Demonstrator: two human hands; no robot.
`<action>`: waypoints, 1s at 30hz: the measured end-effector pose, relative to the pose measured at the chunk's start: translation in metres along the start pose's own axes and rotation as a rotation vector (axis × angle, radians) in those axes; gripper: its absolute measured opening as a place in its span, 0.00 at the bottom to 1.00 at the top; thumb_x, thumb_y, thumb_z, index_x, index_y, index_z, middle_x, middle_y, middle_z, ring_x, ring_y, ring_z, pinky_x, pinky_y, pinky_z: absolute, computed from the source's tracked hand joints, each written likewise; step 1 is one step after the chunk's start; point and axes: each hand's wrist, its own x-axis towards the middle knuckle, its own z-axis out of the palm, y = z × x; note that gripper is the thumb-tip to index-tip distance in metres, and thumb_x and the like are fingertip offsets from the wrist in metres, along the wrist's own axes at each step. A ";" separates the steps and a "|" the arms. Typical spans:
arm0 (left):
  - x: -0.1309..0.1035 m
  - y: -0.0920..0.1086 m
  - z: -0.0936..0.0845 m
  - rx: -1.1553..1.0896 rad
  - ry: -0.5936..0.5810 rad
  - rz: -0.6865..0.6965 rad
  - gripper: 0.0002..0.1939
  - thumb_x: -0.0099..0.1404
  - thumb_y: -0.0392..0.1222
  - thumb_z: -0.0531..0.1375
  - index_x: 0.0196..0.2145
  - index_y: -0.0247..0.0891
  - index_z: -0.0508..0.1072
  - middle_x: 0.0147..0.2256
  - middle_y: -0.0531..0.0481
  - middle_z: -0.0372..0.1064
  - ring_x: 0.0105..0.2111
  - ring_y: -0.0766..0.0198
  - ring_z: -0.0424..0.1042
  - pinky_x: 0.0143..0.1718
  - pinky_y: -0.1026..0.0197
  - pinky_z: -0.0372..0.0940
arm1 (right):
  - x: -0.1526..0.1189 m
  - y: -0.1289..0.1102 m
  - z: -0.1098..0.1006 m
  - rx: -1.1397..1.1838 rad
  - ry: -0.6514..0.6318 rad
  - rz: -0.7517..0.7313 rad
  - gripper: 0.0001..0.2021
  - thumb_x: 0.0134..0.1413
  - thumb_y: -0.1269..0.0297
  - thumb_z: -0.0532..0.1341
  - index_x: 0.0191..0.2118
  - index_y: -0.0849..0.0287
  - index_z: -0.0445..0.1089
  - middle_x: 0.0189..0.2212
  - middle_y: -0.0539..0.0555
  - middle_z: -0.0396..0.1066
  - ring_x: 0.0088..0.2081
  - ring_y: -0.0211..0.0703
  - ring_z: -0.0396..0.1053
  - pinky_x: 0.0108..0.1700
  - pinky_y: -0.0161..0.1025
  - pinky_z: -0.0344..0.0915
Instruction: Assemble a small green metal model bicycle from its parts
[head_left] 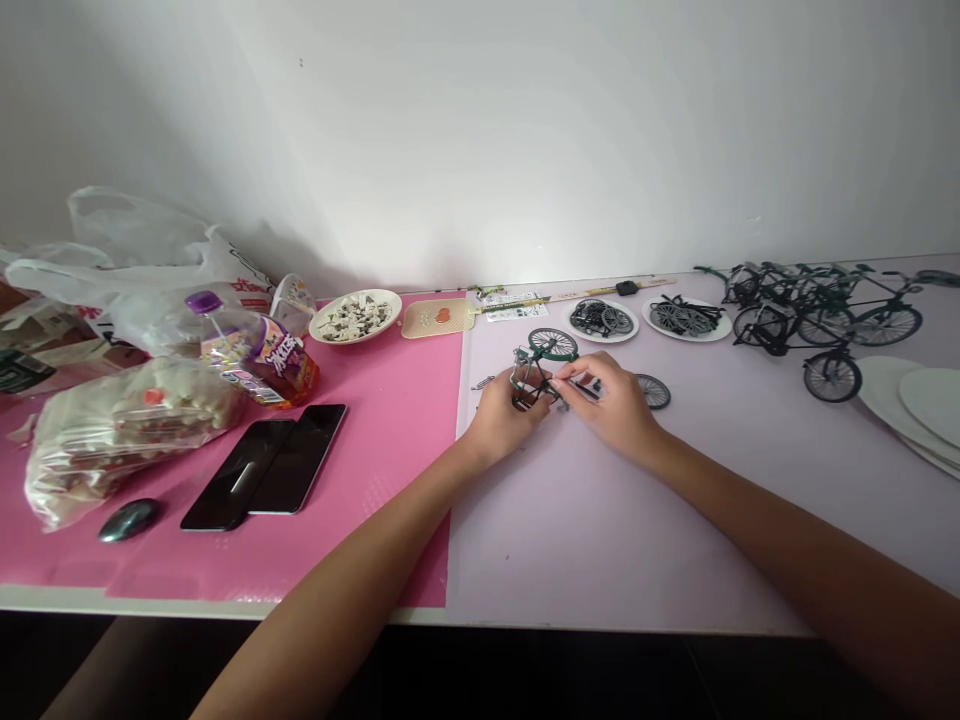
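A small green and black model bicycle (553,344) with one spoked wheel fitted is held up over the pale part of the table. My left hand (501,415) is closed around its frame from the left. On the other side, the thumb and fingertips of my right hand (611,400) pinch at the middle of the frame; any small part between them is too hidden to name. A loose black wheel (653,391) lies just beyond my right hand. A small grey piece (482,383) rests left of the bicycle.
Plates of black wheels (602,320) and dark parts (686,317) stand behind my hands. Model bicycles (825,310) cluster at the right beside white plates (930,410). Leftward are a plate of small pieces (355,316), a drink bottle (259,355), phones (300,460) and a plastic bag (135,425).
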 end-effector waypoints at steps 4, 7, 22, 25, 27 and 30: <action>0.000 0.000 0.000 0.013 0.016 0.000 0.06 0.64 0.36 0.63 0.40 0.37 0.74 0.37 0.50 0.74 0.31 0.68 0.71 0.33 0.64 0.65 | 0.000 -0.002 -0.001 0.015 -0.014 0.011 0.02 0.62 0.64 0.66 0.38 0.51 0.73 0.39 0.53 0.79 0.41 0.49 0.77 0.43 0.46 0.75; -0.001 0.000 0.001 -0.005 0.037 -0.018 0.06 0.65 0.37 0.64 0.40 0.37 0.73 0.38 0.49 0.73 0.30 0.69 0.70 0.32 0.65 0.64 | 0.001 -0.004 -0.002 0.005 -0.021 0.017 0.01 0.63 0.64 0.65 0.39 0.51 0.73 0.39 0.53 0.79 0.42 0.49 0.77 0.43 0.46 0.74; 0.002 -0.004 0.000 -0.042 0.132 -0.098 0.08 0.63 0.35 0.64 0.41 0.37 0.72 0.44 0.46 0.76 0.29 0.70 0.71 0.32 0.64 0.66 | 0.002 0.042 -0.015 -0.537 -0.163 -0.025 0.18 0.64 0.55 0.64 0.23 0.55 0.75 0.37 0.61 0.79 0.48 0.63 0.64 0.44 0.55 0.61; 0.002 -0.004 0.000 -0.037 0.142 -0.083 0.07 0.62 0.34 0.64 0.40 0.37 0.72 0.44 0.46 0.76 0.29 0.70 0.71 0.32 0.64 0.66 | 0.002 0.045 -0.014 -0.486 -0.136 -0.096 0.17 0.65 0.57 0.64 0.24 0.54 0.73 0.33 0.59 0.78 0.45 0.59 0.65 0.41 0.52 0.61; 0.002 -0.005 0.000 -0.036 0.146 -0.086 0.08 0.62 0.34 0.64 0.40 0.37 0.73 0.44 0.47 0.76 0.29 0.70 0.71 0.32 0.64 0.66 | 0.004 0.042 -0.014 -0.477 -0.128 -0.105 0.15 0.67 0.59 0.63 0.27 0.54 0.73 0.32 0.58 0.78 0.44 0.59 0.67 0.41 0.52 0.61; 0.002 -0.006 0.000 -0.030 0.170 -0.111 0.09 0.63 0.36 0.64 0.42 0.37 0.72 0.44 0.46 0.77 0.30 0.69 0.73 0.33 0.63 0.66 | 0.007 0.032 -0.016 -0.440 -0.102 -0.043 0.10 0.68 0.63 0.62 0.32 0.54 0.73 0.33 0.57 0.78 0.42 0.57 0.70 0.42 0.52 0.63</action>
